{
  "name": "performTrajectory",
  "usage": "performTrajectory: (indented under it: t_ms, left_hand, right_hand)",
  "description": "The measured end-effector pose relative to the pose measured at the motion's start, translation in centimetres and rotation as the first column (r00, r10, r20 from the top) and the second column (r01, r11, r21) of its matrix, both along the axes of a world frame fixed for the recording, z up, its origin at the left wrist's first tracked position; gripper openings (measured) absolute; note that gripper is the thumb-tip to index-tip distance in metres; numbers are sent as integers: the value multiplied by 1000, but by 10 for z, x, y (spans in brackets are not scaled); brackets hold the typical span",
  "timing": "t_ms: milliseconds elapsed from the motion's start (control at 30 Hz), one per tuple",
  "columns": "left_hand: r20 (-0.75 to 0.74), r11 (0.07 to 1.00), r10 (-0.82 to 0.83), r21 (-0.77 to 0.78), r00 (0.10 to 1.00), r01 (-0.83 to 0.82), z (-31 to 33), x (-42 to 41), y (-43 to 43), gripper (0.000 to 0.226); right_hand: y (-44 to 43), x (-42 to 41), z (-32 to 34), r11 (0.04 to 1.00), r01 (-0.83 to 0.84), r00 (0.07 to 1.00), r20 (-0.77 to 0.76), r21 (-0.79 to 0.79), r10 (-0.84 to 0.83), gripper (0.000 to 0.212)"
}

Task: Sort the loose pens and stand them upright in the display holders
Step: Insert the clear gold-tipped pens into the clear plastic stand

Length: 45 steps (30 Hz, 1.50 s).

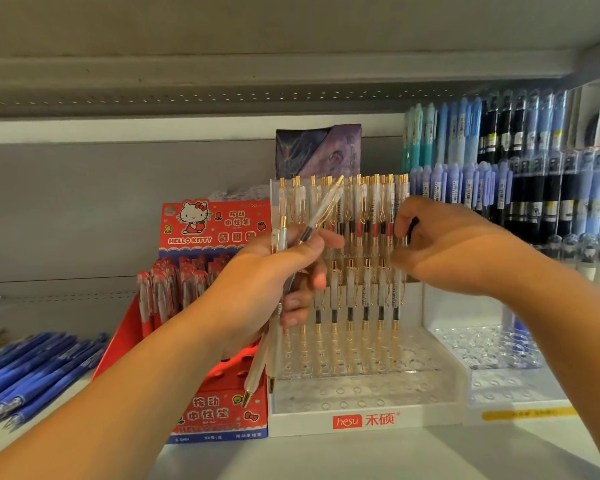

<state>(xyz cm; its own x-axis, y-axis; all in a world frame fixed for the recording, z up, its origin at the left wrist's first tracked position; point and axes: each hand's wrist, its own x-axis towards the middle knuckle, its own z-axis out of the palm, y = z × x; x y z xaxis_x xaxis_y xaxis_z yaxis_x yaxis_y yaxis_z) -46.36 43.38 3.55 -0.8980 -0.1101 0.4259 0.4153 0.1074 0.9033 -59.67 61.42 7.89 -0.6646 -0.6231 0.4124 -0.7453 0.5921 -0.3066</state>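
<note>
White shelf [326, 459] along the bottom, with a bare strip at its front edge below both forearms. Grey upper shelf [291, 46] close overhead.

Far right, packed racks of teal, blue and black pens [499, 161], labels too small to read.

Centre, a clear tiered holder [361, 396], its white front strip marked "hesu 禾硕" in red, open holes showing across the lower tiers. Just beside it on the right, a second clear holder [489, 348], also with holed tiers.

Against the first holder's left side, a red display box [215, 226] printed "HELLO KITTY" with a cat figure and "按动中性笔". Small print on its blue foot not legible. Red-capped pens [174, 285] upright inside.

Far left, loose blue pens [39, 368] lying flat in a heap on the shelf. Behind the holder, a dark purple card [317, 150].

Left hand [267, 289] before the holder's left edge, fingers wrapped round a bundle of white-and-gold pens [257, 372], gold tips mostly down, one tilted up to the right across the back row [368, 209].

Right hand [444, 247] at the right end of that row, fingers curled against the upright pens. Pinching one or only touching: cannot tell.

Middle row [366, 299] of matching pens upright below.
</note>
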Motion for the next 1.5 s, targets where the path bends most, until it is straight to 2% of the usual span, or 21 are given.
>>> performTrajectory:
  t_ms: [67,133,200,267,500,600,700,900,1033,1200,1500]
  left_hand:
    - [26,1000,-14,-17,1000,14,-1,0,2,26]
    - [51,999,-20,-40,999,22,-2,-1,4,24]
    - [67,998,-32,-58,997,36,-4,-1,6,22]
    - [75,997,-41,-66,996,46,-4,-1,7,22]
    - [132,989,-35,-139,991,54,-5,-4,11,21]
    - [131,989,-35,-135,991,53,-5,-5,12,23]
    - [115,994,-70,-71,991,79,-3,-4,11,30]
    - [113,998,-66,23,991,64,0,0,9,25]
    - [102,1000,-11,14,995,9,0,1,8,26]
    - [72,995,63,-84,995,-57,0,0,8,41]
    - [10,974,225,-3,974,-225,1,-2,9,48]
  right_hand:
    - [-2,2,-1,955,-177,978,71,-236,198,11]
    - [-3,10,-4,818,-351,872,159,-456,463,11]
    - [-4,15,-6,702,-422,762,195,-574,618,22]
    - [-7,18,-8,662,-415,710,233,-624,665,39]
    - [-13,16,-12,555,-305,590,304,-774,748,38]
    - [-12,16,-9,499,-234,523,325,-834,788,29]
    - [-11,16,-8,450,-162,501,320,-878,804,15]
    - [-11,12,-4,336,-27,565,263,-941,782,12]
    - [-5,9,2,397,-60,682,253,-916,687,14]
    - [0,6,7,420,-38,765,244,-907,596,12]
    - [7,-5,13,453,23,830,270,-891,488,14]
